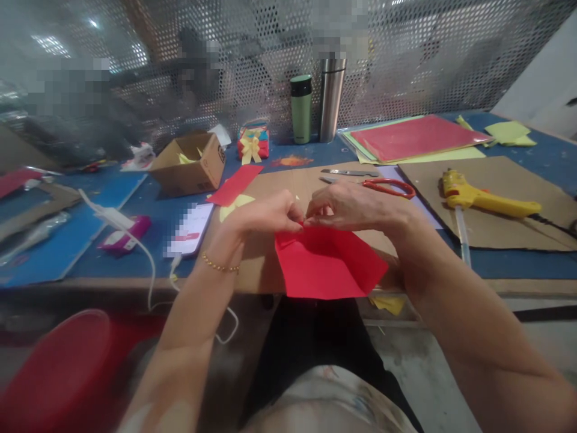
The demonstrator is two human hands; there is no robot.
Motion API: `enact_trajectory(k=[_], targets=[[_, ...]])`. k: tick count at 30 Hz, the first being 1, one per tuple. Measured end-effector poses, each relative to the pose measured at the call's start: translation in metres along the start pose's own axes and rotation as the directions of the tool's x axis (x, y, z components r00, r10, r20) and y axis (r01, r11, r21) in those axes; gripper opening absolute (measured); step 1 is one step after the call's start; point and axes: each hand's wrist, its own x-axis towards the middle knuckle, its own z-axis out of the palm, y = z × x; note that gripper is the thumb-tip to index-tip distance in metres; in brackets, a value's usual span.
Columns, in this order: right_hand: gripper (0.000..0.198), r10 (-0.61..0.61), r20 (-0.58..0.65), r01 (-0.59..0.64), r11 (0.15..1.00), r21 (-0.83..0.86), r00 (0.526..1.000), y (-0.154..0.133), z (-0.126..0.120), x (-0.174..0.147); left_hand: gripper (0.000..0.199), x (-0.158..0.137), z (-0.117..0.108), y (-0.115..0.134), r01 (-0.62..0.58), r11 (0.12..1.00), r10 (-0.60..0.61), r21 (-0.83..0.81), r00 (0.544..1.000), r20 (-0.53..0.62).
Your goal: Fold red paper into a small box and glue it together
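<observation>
My left hand [277, 211] and my right hand [336, 205] meet at the upper edge of a red sheet of paper [327, 264], both pinching it between fingertips. Creases run across the paper, and its near edge hangs over the front of the table. Just beyond my right hand lie scissors [390, 186] with red handles and a slim metal blade [349, 172]. Near my left hand are a red paper strip [237, 185] and a piece of yellow paper [235, 207]. Cardboard [256, 264] lies under my hands.
A yellow glue gun [491, 201] rests on cardboard at the right. Coloured sheets [419, 137] are stacked behind it. A green tumbler [301, 111] and a steel flask [332, 99] stand at the back. Leftward are a cardboard box [187, 171], a phone [192, 228] and a white cable [151, 264].
</observation>
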Motion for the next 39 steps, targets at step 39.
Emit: enact_trajectory(k=[39], targets=[[0.034, -0.167, -0.033, 0.168, 0.986, 0.011, 0.985, -0.022, 0.011, -0.003, 0.042, -0.012, -0.008, 0.006, 0.077, 0.98, -0.112, 0.185, 0.977, 0.184]])
